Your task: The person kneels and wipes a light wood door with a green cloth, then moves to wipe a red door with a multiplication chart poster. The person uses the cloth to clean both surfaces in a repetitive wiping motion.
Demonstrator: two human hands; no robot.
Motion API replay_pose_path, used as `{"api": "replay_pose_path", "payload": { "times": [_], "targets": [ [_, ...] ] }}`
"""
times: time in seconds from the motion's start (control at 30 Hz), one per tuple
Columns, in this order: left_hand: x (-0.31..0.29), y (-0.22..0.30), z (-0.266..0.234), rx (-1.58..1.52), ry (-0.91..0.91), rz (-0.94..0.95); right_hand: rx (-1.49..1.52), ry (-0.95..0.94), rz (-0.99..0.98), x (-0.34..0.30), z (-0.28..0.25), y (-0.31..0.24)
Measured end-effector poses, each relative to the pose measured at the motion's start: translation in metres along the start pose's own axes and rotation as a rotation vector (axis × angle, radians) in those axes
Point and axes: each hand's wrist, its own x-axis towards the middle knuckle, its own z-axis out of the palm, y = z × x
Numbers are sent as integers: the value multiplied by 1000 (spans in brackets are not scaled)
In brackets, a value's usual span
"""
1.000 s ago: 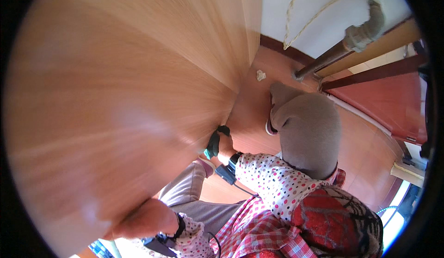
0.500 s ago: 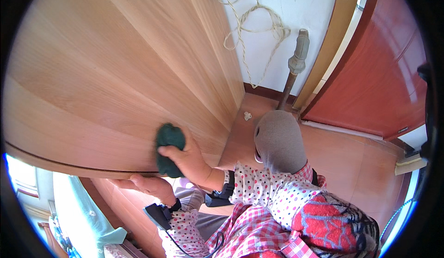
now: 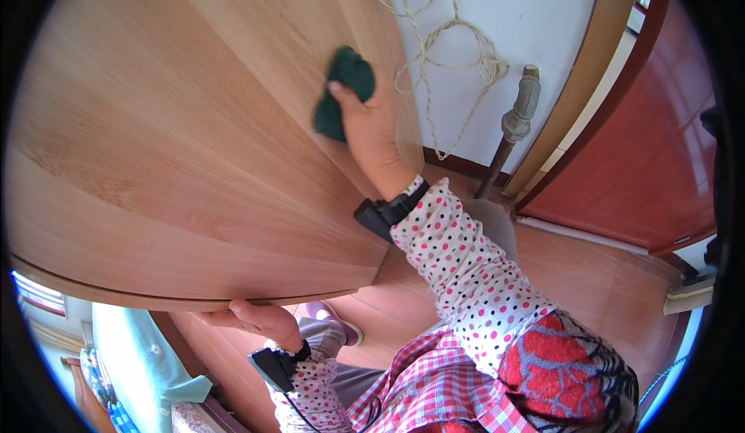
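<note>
Wood-grained panel (image 3: 178, 146) meets both hands (image 3: 375, 132), one holding an oblong green pad (image 3: 351, 71).

A dark green pad (image 3: 351, 74) lies against the wood-grained panel (image 3: 194, 146).

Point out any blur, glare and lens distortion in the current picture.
Head view: the right hand and dark green pad look slightly soft, perhaps from motion; head view: the wooden panel's lower edge bows, fisheye-style; head view: the turquoise cloth is partly washed out by bright light.
</note>
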Motion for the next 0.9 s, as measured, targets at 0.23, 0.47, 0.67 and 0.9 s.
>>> {"api": "replay_pose_path", "payload": {
  "times": [0.23,0.47,0.67,0.9],
  "targets": [
    [2,-9,-1,-48,-14,6,18,-92,348,-57,-32,35],
    [1,-10,2,-88,-62,-7,-86,-389,-429,-51,0,-85],
    [-2,-15,-1,-109,-35,-10,-18,-63,-461,43,41,-88],
    [-10,-32,-2,-129,-3,1,-78,80,-178,69,21,-9]
  ]
}}
